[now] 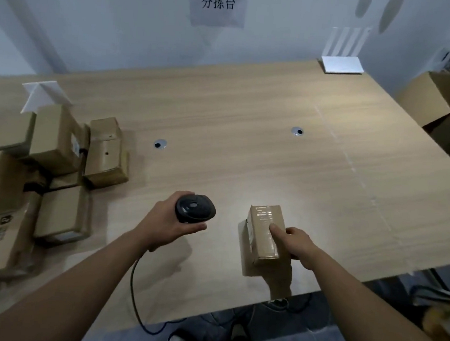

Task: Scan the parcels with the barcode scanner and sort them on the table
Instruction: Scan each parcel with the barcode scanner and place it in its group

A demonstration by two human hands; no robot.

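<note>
The right hand (297,243) grips a small taped brown cardboard parcel (264,233) near the front edge of the pale wooden table (247,134), thumb on top. The left hand (171,223) curls round a black handheld barcode scanner (196,208), its head near the parcel. The white label sits on the parcel's left side, so a downward-aimed beam may miss it. Stacked brown parcels (46,158) wait far left.

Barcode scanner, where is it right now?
In the head view, the barcode scanner is gripped in the left hand above the table, just left of the small parcel.
</note>
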